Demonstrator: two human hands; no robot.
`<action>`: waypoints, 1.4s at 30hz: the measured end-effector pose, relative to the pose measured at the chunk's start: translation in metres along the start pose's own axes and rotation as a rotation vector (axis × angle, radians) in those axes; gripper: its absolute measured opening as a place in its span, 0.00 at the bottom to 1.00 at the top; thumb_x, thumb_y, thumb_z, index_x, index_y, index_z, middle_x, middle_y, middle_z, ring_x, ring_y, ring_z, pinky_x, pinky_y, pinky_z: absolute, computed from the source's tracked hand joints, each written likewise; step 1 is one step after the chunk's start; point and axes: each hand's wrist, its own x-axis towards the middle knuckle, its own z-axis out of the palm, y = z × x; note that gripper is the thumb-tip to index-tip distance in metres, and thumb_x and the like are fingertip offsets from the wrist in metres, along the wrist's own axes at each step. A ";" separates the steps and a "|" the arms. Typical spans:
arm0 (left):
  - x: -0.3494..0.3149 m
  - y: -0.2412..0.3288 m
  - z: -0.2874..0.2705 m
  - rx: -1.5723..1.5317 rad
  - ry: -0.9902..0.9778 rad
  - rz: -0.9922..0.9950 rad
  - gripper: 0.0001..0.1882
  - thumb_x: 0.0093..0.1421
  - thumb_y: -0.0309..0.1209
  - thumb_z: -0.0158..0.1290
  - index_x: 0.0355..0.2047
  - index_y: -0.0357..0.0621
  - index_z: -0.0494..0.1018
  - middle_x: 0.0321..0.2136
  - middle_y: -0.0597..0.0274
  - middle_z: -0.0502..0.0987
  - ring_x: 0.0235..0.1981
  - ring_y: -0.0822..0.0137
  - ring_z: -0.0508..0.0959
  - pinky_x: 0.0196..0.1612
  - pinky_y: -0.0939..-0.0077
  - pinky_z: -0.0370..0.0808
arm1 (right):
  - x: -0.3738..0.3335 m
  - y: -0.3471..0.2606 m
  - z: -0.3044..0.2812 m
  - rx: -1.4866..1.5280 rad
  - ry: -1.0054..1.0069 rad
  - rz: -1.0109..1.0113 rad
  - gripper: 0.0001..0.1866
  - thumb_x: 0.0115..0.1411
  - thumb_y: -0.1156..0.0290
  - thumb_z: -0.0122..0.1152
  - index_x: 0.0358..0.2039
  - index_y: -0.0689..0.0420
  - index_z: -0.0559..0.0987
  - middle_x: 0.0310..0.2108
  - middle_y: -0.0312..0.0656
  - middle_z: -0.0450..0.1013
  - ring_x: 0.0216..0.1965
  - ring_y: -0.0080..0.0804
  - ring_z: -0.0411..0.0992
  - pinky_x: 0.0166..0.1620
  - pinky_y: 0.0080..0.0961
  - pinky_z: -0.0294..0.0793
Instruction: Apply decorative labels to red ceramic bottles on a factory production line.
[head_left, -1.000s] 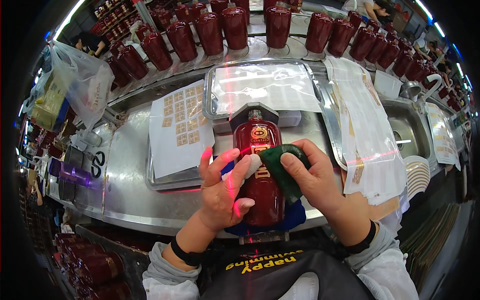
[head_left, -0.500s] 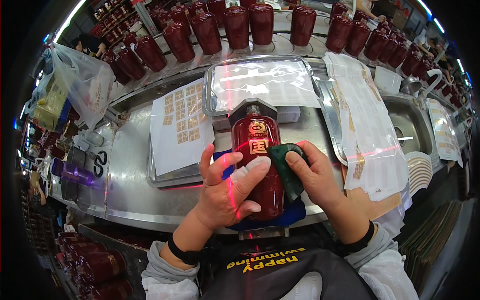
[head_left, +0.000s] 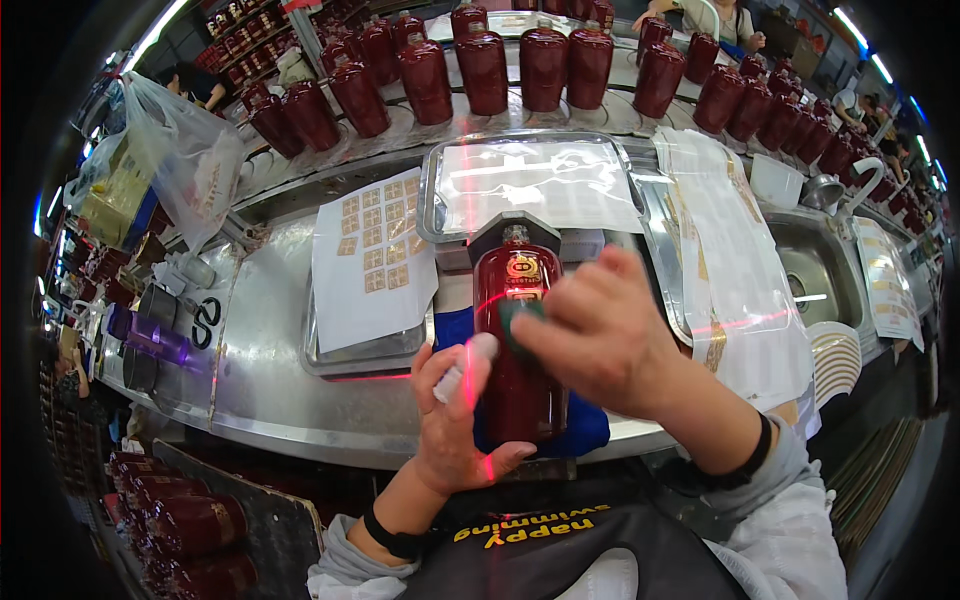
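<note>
A glossy dark red bottle (head_left: 522, 385) lies in front of me with its neck pointing away, set in a dark angled rest (head_left: 488, 240) over a blue cloth (head_left: 590, 430). Gold emblems mark its front. My left hand (head_left: 450, 410) grips its lower left side, thumb near the base and a white-wrapped finger against the glass. My right hand (head_left: 600, 335), smeared by motion, presses a flat dark green scraper (head_left: 522, 325) onto the bottle just below the gold square mark. The right fingers hide part of that mark and most of the scraper.
A white sheet of gold decals (head_left: 375, 260) lies on a metal tray to the left. Behind the bottle stands another tray (head_left: 432, 190) with clear film. White strips (head_left: 725, 270) and a sink (head_left: 830, 280) are at right. Several red bottles (head_left: 482, 70) line the far conveyor.
My right hand has swung left over the bottle, bringing the green scraper onto its front. My left hand has dropped lower along the bottle's side. The bottles on the conveyor have shifted.
</note>
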 end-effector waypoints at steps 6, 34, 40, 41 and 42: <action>-0.013 0.001 0.000 -0.011 -0.131 -0.198 0.56 0.50 0.60 0.58 0.65 0.30 0.52 0.63 0.42 0.59 0.58 0.48 0.63 0.65 0.45 0.46 | 0.035 0.012 -0.011 0.521 -0.129 0.224 0.12 0.47 0.70 0.71 0.33 0.52 0.79 0.25 0.37 0.68 0.30 0.37 0.70 0.36 0.33 0.65; 0.037 -0.026 -0.003 0.054 -0.184 -0.072 0.45 0.60 0.67 0.35 0.60 0.39 0.65 0.57 0.60 0.71 0.61 0.56 0.61 0.66 0.46 0.41 | -0.028 0.011 0.052 1.061 0.303 1.005 0.12 0.61 0.64 0.62 0.35 0.62 0.76 0.25 0.35 0.73 0.28 0.16 0.68 0.31 0.18 0.69; 0.039 -0.030 -0.001 0.042 -0.110 -0.100 0.38 0.62 0.62 0.39 0.57 0.44 0.68 0.51 0.66 0.76 0.53 0.61 0.65 0.66 0.47 0.42 | -0.039 0.010 0.054 1.178 0.257 1.143 0.14 0.64 0.62 0.59 0.37 0.61 0.75 0.29 0.34 0.73 0.30 0.15 0.68 0.33 0.16 0.69; 0.041 -0.030 -0.004 0.047 -0.112 -0.097 0.38 0.62 0.62 0.39 0.57 0.44 0.68 0.51 0.66 0.76 0.53 0.61 0.65 0.66 0.47 0.42 | -0.040 0.009 0.054 1.259 0.293 1.168 0.15 0.64 0.61 0.59 0.38 0.62 0.75 0.30 0.34 0.73 0.31 0.15 0.68 0.34 0.15 0.69; 0.044 -0.031 -0.007 0.021 -0.132 -0.115 0.36 0.62 0.62 0.41 0.57 0.45 0.69 0.50 0.66 0.76 0.52 0.60 0.65 0.66 0.47 0.42 | -0.042 0.007 0.055 1.366 0.299 1.200 0.16 0.65 0.60 0.58 0.39 0.62 0.75 0.31 0.34 0.73 0.31 0.15 0.68 0.35 0.15 0.69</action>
